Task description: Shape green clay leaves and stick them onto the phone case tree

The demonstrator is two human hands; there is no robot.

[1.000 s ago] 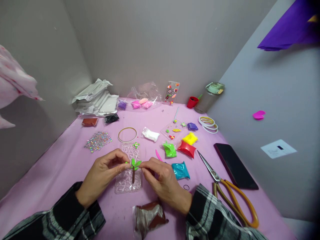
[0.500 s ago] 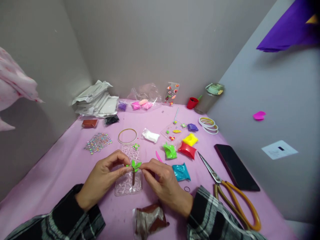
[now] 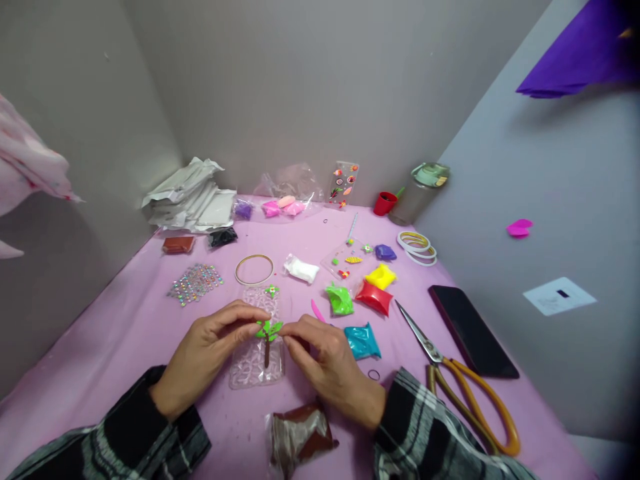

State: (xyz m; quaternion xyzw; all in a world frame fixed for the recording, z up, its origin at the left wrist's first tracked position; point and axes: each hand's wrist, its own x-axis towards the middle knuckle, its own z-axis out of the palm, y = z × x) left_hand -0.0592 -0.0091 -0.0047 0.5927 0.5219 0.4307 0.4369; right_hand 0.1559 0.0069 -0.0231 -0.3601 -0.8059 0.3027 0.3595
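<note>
A clear patterned phone case point(image 3: 250, 370) lies on the pink cloth in front of me. On it is a small clay tree with a brown trunk point(image 3: 267, 352) and green leaves point(image 3: 270, 328); a small green flower point(image 3: 272, 291) sits near the case's top. My left hand point(image 3: 207, 350) has thumb and forefinger close together at the left leaves. From the right, my right hand point(image 3: 333, 363) pinches at the edge of the right leaves. Whatever lies between the fingertips of either hand is too small to make out.
A brown clay packet point(image 3: 300, 437) lies nearest me. Right are blue point(image 3: 363, 341), red point(image 3: 374, 298) and green point(image 3: 340, 300) packets, scissors point(image 3: 435, 353) and a phone point(image 3: 473, 331). Left are rhinestones point(image 3: 195, 283); a bottle point(image 3: 417, 193) stands at the back.
My left hand's fingertips have moved slightly right and up, over the leaves at the treetop. The right hand has barely moved.
</note>
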